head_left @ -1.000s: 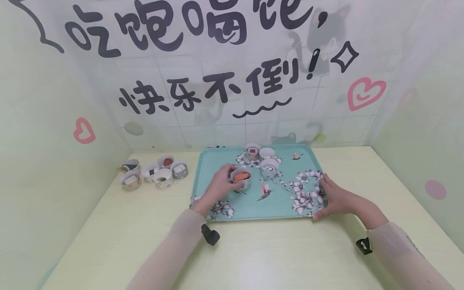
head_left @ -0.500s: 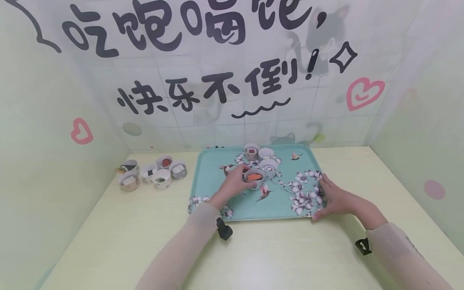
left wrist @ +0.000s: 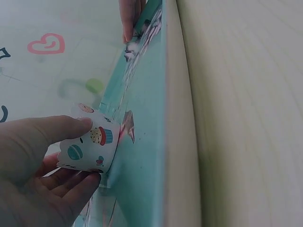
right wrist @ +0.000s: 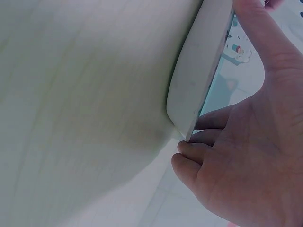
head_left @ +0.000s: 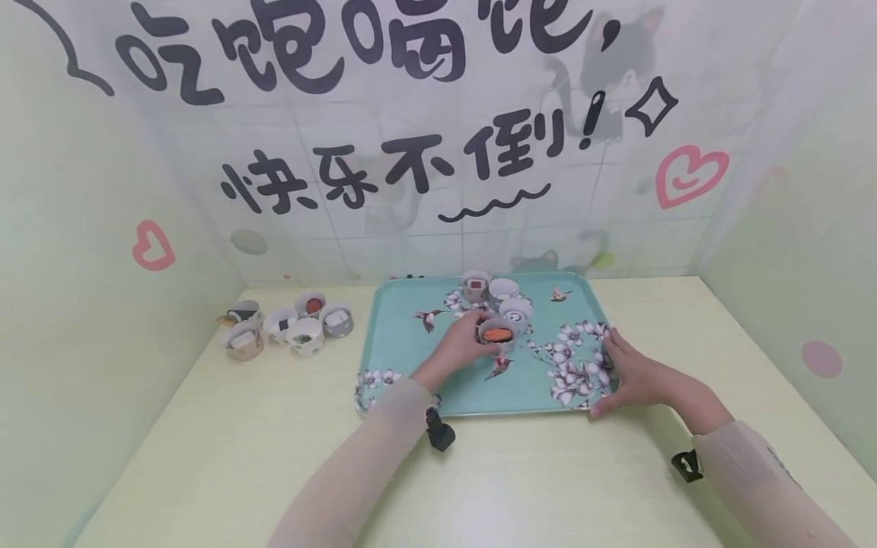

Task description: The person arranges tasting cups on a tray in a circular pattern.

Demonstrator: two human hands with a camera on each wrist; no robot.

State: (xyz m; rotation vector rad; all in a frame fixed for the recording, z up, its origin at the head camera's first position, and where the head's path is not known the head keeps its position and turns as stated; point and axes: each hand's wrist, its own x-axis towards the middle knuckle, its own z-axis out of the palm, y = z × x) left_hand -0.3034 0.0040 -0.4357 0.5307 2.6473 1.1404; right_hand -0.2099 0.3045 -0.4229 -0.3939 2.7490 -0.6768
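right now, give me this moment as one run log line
left hand: grips cup holding orange piece; right hand: holds tray near its right front corner; on tray: three more cups; on table: six cups

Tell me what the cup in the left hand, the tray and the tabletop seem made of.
Cup: probably matte paper or card, thin and wavy-edged.
Tray: likely moulded plastic, smooth, with rounded corners.
Tabletop: satin wood or wood-look laminate, faintly grained; which is unclear.

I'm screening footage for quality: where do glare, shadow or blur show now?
Head view: a pale glare patch on the near tabletop; left wrist: the nearest edge of the tray looks soft, the printed cup clearer; right wrist: shadow darkens the tabletop by the tray's corner.
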